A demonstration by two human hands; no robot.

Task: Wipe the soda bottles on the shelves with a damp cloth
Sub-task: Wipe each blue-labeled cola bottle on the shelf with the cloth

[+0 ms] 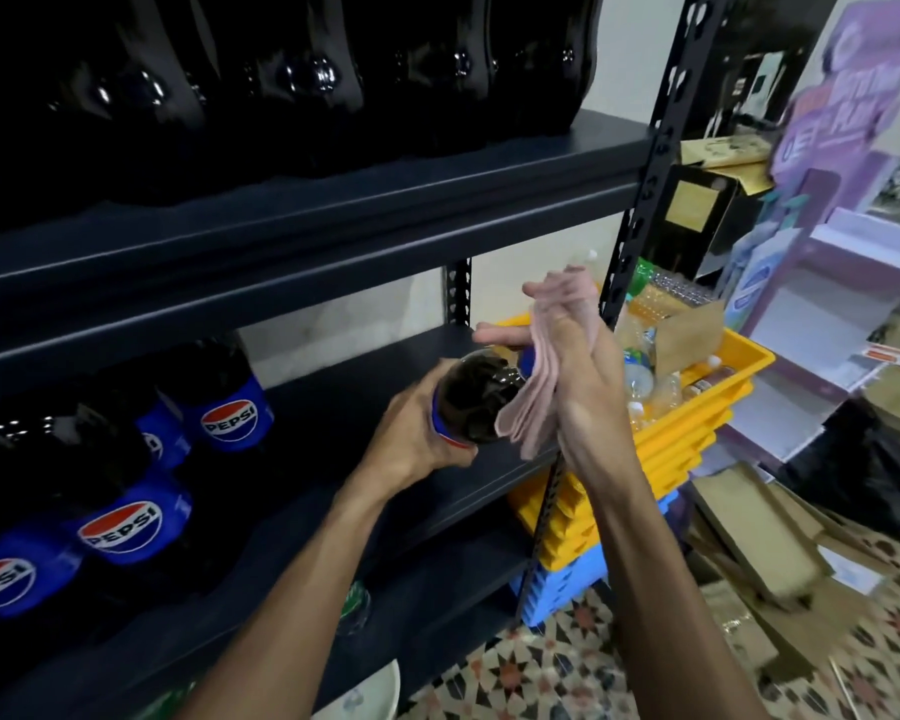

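My left hand [417,433] grips a dark Pepsi bottle [476,394] around its blue label, tilted so its blue cap points up and to the right, above the middle shelf [385,392]. My right hand [567,366] holds a pink cloth [533,376] draped over its fingers, pressed against the bottle's neck and cap. Several more Pepsi bottles [230,407] with blue labels stand on the left of the same shelf. A row of large dark bottles [281,80] fills the shelf above.
The dark metal rack's upright post [640,210] runs just right of my hands. Behind it, stacked yellow crates [697,418] hold small bottles and cardboard, over a blue crate [562,584]. Flattened cardboard [759,553] lies on the patterned floor; a purple display stand [842,210] is at right.
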